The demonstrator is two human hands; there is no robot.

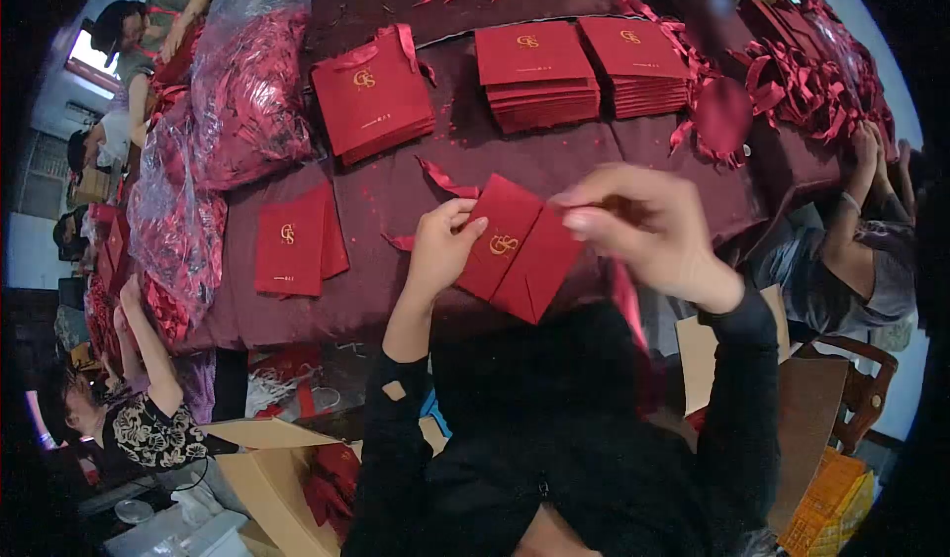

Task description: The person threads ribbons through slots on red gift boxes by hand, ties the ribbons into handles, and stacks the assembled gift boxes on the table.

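A red paper gift bag (529, 245) with a gold monogram lies flat and tilted in front of me, a fold line across it. My left hand (447, 245) grips its left edge between thumb and fingers. At the bag's upper right corner, my right hand (648, 226) is pinched and slightly blurred by motion. A red satin ribbon (625, 305) trails down from below that hand and seems to be in its grip, though the fingers partly hide this. Another ribbon piece (450, 179) sticks out past the bag's upper left side.
Stacks of red bags (539, 77) stand across the dark red tablecloth (396, 196), with a ribbon-handled stack (371, 97) and flat bags (290, 245) to the left. Plastic sacks of ribbon (252, 92) lie further left. Co-workers sit on both sides. An open carton (262, 488) stands below.
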